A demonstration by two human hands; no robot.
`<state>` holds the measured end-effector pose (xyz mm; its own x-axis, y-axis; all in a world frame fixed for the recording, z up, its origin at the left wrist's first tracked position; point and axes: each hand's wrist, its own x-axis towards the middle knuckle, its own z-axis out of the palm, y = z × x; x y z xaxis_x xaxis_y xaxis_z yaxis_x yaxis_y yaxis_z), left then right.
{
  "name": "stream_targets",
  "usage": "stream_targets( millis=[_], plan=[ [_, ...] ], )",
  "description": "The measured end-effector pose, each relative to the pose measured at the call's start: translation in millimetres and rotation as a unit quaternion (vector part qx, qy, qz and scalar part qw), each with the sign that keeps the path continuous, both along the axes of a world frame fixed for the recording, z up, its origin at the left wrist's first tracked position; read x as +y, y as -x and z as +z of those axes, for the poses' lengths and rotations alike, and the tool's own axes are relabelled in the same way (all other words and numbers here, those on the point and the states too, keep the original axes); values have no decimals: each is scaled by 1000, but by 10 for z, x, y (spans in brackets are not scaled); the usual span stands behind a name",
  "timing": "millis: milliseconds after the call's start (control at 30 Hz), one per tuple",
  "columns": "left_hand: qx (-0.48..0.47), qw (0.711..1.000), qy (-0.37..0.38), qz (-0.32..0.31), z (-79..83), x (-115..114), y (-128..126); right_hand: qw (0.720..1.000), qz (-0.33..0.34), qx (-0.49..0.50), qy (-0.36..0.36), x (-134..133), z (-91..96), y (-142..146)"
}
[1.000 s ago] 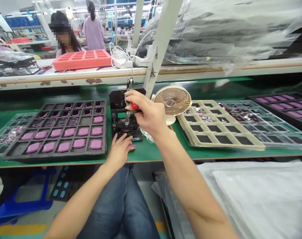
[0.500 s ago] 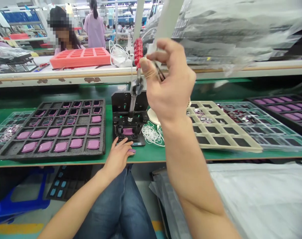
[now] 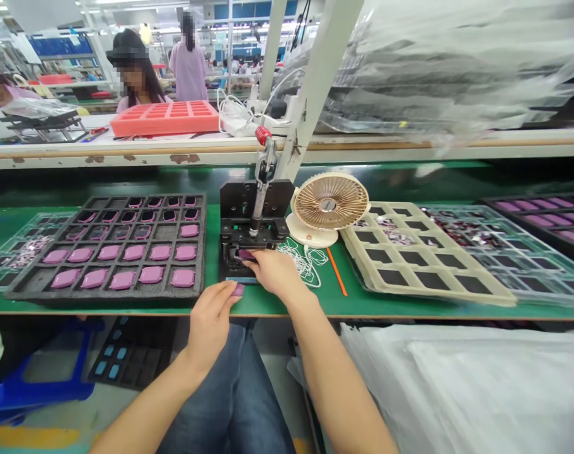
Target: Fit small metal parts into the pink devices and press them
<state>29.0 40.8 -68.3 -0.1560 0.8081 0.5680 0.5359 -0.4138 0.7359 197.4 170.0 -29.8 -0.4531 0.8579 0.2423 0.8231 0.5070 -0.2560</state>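
Note:
A black hand press (image 3: pixel 257 208) with a red-tipped lever (image 3: pixel 263 135) stands on the green bench in front of me. My right hand (image 3: pixel 278 272) reaches into the press bed, its fingers closed at a purple watch case (image 3: pixel 245 254) that they partly cover. Just short of the press base, at the bench edge, my left hand (image 3: pixel 213 318) pinches a small purple piece (image 3: pixel 238 289). To the left, a dark foam tray (image 3: pixel 199 252) holds rows of purple watch cases, the farther ones showing dark faces.
Right of the press are a beige fan (image 3: pixel 329 202), tangled white cord (image 3: pixel 300 261) and an orange stick (image 3: pixel 336 271). Beyond lie a cream tray (image 3: pixel 485 291) and a clear tray (image 3: pixel 542 277) of small parts. A red foam tray (image 3: pixel 168 123) sits on the shelf; people work behind.
My right hand has come down from the red lever into the press bed. The lever's red end now sits lower, leaning away. My left hand has drawn back slightly, fingers now pinched.

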Motion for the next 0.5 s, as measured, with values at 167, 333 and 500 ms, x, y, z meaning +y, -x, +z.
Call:
stream_targets(
  millis=[167, 333, 500],
  plan=[
    [61, 997, -34, 31, 55, 201, -60, 1000, 5, 20, -18, -137, -16, -109],
    [173, 985, -7, 16, 43, 699, -208, 977, -82, 173, -95, -608, -105, -404],
    [211, 977, 28, -29, -19, 901, -305, 956, -111, 250, -105, -984, -52, -570]
  ],
)
